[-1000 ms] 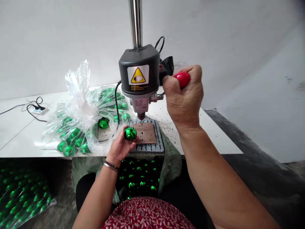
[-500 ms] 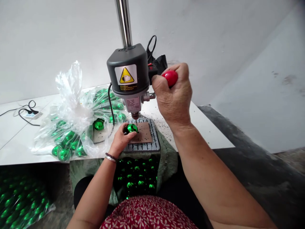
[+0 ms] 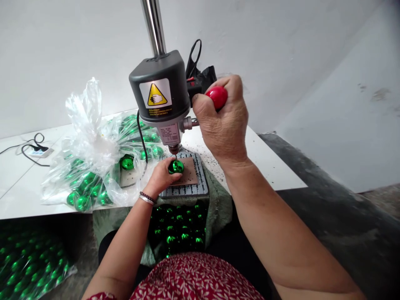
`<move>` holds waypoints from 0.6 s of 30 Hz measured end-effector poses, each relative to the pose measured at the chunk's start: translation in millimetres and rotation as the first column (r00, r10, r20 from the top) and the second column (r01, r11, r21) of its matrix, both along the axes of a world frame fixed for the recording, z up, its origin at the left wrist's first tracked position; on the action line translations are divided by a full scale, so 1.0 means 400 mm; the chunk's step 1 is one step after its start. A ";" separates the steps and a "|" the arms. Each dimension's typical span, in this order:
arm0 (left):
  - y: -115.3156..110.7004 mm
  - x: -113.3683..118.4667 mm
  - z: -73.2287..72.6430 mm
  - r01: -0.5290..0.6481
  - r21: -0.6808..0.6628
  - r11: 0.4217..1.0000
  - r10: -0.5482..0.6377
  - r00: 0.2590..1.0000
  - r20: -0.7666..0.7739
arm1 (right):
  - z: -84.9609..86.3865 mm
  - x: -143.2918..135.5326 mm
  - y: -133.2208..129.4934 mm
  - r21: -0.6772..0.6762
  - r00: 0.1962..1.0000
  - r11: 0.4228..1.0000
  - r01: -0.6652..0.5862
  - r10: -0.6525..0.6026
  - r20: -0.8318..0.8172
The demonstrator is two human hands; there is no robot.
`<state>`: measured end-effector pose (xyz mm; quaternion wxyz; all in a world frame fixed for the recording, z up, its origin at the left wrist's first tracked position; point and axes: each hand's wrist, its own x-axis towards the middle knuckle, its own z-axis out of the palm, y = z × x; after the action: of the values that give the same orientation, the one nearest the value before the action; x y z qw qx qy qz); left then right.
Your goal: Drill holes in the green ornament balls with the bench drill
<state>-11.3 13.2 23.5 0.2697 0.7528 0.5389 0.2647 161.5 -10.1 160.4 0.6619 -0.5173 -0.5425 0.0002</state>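
Note:
My left hand (image 3: pixel 162 176) holds a shiny green ball (image 3: pixel 178 166) between thumb and fingers. The ball is on a brown board (image 3: pixel 190 171) laid over the slotted grey base (image 3: pixel 203 187) of a drill press (image 3: pixel 158 89). Directly above the ball is the drill bit (image 3: pixel 176 157); whether it touches or enters the ball is too small to tell. My right hand (image 3: pixel 223 125) is wrapped round the red knob (image 3: pixel 216 97) of the press, to the right of its dark housing.
Left of the press lies a clear plastic bag (image 3: pixel 90 141) of green balls. A power strip (image 3: pixel 42 152) with cables sits far left. Dark crumbs dot the white table (image 3: pixel 268 171). More green balls (image 3: pixel 184 236) are below the table edge, and another bag (image 3: pixel 28 258) is lower left.
My left hand has moved the green ball slightly right, bringing it under the drill bit. The camera view has shifted a little, and my right hand still grips the red knob.

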 end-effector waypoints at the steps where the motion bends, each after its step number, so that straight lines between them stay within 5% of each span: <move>1: 0.003 0.001 0.001 0.028 0.010 1.000 -0.028 0.999 -0.016 | 0.000 0.000 0.000 0.001 1.000 1.000 -0.008 0.008 -0.009; 5: 0.007 0.004 -0.002 0.078 -0.035 0.996 -0.077 0.997 0.030 | -0.005 0.003 0.002 0.033 1.000 0.999 -0.028 0.028 0.005; 18: 0.003 0.003 -0.001 -0.002 -0.222 0.975 0.038 0.987 0.156 | -0.024 0.000 0.015 0.157 1.000 0.988 -0.005 0.004 0.008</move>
<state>-10.3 14.6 23.3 0.3911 0.6892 0.5494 0.2651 161.6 -4.0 151.0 0.6986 -0.4623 -0.5444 -0.0430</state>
